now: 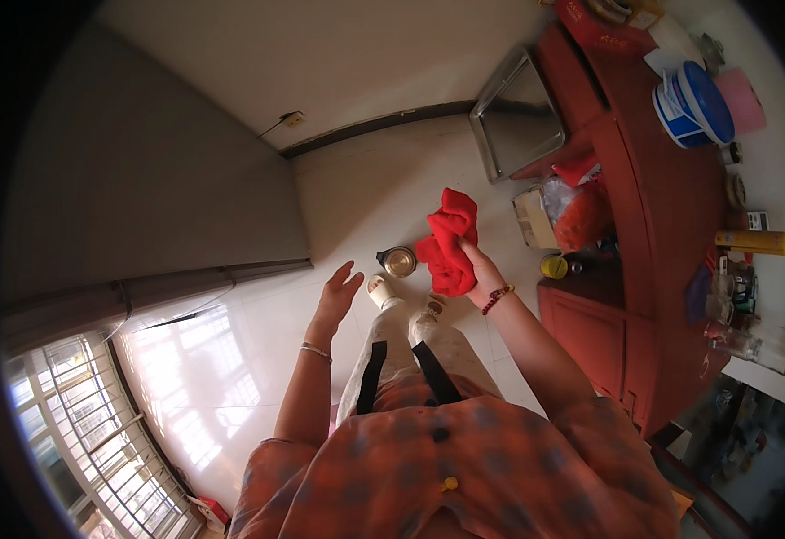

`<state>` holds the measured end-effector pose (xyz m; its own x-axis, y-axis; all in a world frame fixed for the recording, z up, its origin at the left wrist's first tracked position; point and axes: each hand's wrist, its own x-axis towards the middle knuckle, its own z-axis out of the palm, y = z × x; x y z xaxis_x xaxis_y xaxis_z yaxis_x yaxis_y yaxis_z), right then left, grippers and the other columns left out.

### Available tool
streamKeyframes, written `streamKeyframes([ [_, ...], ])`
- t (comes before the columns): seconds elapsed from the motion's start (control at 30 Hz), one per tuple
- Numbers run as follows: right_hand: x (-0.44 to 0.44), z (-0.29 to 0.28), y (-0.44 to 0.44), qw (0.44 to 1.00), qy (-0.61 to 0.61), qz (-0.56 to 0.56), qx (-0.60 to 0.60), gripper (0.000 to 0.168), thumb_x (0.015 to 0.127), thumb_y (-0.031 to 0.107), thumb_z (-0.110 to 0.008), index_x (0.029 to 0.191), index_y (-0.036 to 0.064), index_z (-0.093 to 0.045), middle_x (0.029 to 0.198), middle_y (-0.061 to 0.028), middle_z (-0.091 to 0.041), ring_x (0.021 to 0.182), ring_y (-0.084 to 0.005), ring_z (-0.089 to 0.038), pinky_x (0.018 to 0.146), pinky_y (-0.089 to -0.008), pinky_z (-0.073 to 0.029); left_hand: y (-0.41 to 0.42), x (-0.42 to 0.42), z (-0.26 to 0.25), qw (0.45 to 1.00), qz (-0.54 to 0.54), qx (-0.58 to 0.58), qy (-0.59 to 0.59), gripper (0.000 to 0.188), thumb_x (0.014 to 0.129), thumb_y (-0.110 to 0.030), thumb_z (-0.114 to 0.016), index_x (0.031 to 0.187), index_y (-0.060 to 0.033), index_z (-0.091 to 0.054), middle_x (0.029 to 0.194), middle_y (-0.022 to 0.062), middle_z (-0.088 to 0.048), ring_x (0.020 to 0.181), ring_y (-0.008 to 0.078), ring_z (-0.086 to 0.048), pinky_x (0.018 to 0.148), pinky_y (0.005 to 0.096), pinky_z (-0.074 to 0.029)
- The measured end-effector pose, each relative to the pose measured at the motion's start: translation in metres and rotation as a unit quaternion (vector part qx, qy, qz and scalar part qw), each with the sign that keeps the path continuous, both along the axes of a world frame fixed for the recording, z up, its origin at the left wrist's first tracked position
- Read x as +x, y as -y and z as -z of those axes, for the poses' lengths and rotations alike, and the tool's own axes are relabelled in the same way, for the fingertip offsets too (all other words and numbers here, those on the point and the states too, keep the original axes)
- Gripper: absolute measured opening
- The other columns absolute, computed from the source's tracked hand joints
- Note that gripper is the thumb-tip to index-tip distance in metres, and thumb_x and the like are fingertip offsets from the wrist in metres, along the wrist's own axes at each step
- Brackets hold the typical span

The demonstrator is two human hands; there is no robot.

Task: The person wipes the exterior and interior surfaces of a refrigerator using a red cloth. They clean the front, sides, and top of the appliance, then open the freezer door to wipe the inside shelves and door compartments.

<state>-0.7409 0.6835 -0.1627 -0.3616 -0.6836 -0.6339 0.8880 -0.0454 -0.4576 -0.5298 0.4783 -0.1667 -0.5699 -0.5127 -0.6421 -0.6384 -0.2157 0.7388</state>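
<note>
My right hand [479, 266] is closed on a bunched red cloth [452, 244], which hangs in folds above the floor in front of me. A beaded bracelet circles that wrist. My left hand [340, 294] is raised with its fingers apart and holds nothing; a bangle is on its wrist. Between the hands, on the light tiled floor near my slippered feet, stands a round metal vessel with a dark handle or spout [400, 261]; which of the two I cannot tell.
A red wooden cabinet [662, 202] runs along the right, bearing a blue-lidded bucket [692, 108], jars and glasses. A metal-framed panel [519, 114] leans on it. A cardboard box [534, 217] and a yellow can [554, 267] are by its open shelf. A large grey panel [163, 168] stands left.
</note>
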Motion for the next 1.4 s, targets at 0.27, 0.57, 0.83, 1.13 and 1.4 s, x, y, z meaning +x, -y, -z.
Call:
streamKeyframes([
  [0.27, 0.014, 0.017, -0.028, 0.994, 0.072, 0.034, 0.075, 0.047, 0.093, 0.039, -0.058, 0.127, 0.008, -0.049, 0.117, -0.0086, -0.061, 0.101, -0.0211, -0.062, 0.085, -0.0395, -0.052, 0.010, -0.004, 0.068, 0.990, -0.006, 0.130, 0.054, 0.054, 0.088, -0.039, -0.058, 0.136, -0.0169, -0.049, 0.112, -0.0011, -0.059, 0.104, 0.0134, -0.054, 0.089, 0.0411, -0.040],
  [0.57, -0.009, 0.012, -0.021, 0.995, 0.054, 0.007, 0.080, 0.043, 0.094, 0.039, -0.055, 0.121, 0.006, -0.051, 0.102, -0.0092, -0.063, 0.086, -0.0207, -0.062, 0.076, -0.0359, -0.052, 0.031, -0.012, 0.060, 0.985, -0.040, 0.132, 0.104, 0.050, 0.090, -0.039, -0.056, 0.135, -0.0169, -0.050, 0.120, 0.0013, -0.059, 0.109, 0.0185, -0.056, 0.093, 0.0427, -0.040],
  [0.83, -0.082, 0.022, -0.027, 0.997, 0.019, -0.051, 0.049, 0.049, 0.091, 0.043, -0.059, 0.121, 0.006, -0.051, 0.101, -0.0086, -0.063, 0.086, -0.0206, -0.063, 0.076, -0.0358, -0.052, 0.000, -0.031, 0.054, 0.974, -0.156, 0.151, 0.059, 0.052, 0.091, -0.037, -0.053, 0.137, -0.0129, -0.046, 0.127, 0.0077, -0.056, 0.111, 0.0232, -0.057, 0.093, 0.0419, -0.041],
  [1.13, -0.153, 0.032, -0.046, 0.997, 0.021, -0.064, 0.041, 0.045, 0.092, 0.041, -0.058, 0.120, 0.006, -0.053, 0.102, -0.0091, -0.065, 0.085, -0.0204, -0.064, 0.074, -0.0361, -0.053, -0.048, -0.053, 0.044, 0.961, -0.212, 0.162, 0.073, 0.059, 0.091, -0.042, -0.053, 0.140, -0.0102, -0.041, 0.131, 0.0118, -0.052, 0.116, 0.0268, -0.056, 0.094, 0.0432, -0.042],
  [1.4, -0.174, 0.034, -0.059, 0.998, 0.021, -0.061, 0.023, 0.045, 0.092, 0.042, -0.058, 0.119, 0.006, -0.054, 0.102, -0.0086, -0.065, 0.085, -0.0204, -0.064, 0.074, -0.0358, -0.053, -0.057, -0.069, 0.049, 0.957, -0.234, 0.146, 0.089, 0.050, 0.089, -0.035, -0.055, 0.134, -0.0118, -0.048, 0.122, 0.0073, -0.058, 0.107, 0.0232, -0.060, 0.089, 0.0418, -0.042],
])
